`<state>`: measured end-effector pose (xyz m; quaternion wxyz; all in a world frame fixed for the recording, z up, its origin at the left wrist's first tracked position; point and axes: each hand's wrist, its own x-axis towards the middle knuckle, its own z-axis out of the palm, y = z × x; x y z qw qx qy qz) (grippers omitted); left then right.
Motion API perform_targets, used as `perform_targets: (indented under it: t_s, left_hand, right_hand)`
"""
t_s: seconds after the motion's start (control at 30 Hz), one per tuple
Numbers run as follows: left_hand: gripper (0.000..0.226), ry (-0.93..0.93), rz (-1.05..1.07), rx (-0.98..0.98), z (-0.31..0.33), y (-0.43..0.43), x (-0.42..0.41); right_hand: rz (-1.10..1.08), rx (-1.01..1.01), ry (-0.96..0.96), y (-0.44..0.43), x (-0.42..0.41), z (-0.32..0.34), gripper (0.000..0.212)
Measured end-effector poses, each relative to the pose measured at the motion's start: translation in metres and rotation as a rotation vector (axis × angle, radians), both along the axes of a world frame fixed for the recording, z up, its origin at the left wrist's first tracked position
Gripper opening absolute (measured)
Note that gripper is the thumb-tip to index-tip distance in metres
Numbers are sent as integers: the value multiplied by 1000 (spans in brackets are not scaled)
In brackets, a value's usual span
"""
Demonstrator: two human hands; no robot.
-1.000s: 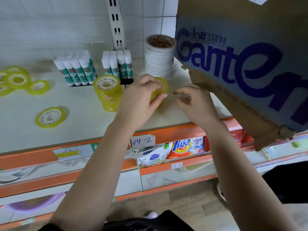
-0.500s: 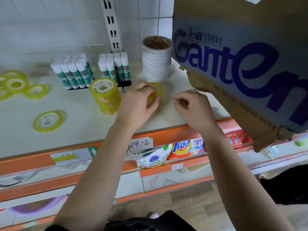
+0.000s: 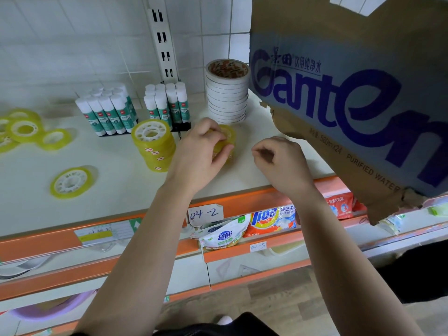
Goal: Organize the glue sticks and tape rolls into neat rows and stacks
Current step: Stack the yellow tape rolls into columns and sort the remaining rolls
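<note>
Head view: left hand [image 3: 201, 151] grips yellow tape rolls [image 3: 227, 138] at three o'clock of the taller yellow stack [image 3: 154, 144]. Right hand [image 3: 281, 161] is curled and empty. A crooked set-down could topple them!

We see the shelf [image 3: 121, 185] brightly and evenly lit from above, each loose roll [image 3: 71, 183] casting a soft shadow to its right. The far left tiles [image 3: 48, 57] look smeared, and straight edges bow near the frame's borders.
</note>
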<state>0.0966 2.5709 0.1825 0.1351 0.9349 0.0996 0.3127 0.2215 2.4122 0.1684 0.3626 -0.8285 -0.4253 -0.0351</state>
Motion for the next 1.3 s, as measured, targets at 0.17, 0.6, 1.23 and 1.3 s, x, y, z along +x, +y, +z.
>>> perform_targets:
  t_s: [0.17, 0.6, 1.23, 1.3]
  left_hand:
    - [42, 1, 5, -38, 0, 0, 0]
    - [51, 37, 3, -28, -1, 2, 2]
    - [16, -155, 405, 254, 45, 48, -136]
    - [16, -124, 485, 234, 43, 62, -167]
  right_hand:
    - [2, -5, -3, 0, 0, 0, 9]
    - [12, 14, 11, -1, -3, 3, 9]
    - [266, 422, -251, 89, -95, 62, 17]
    - [332, 431, -238, 115, -120, 63, 17]
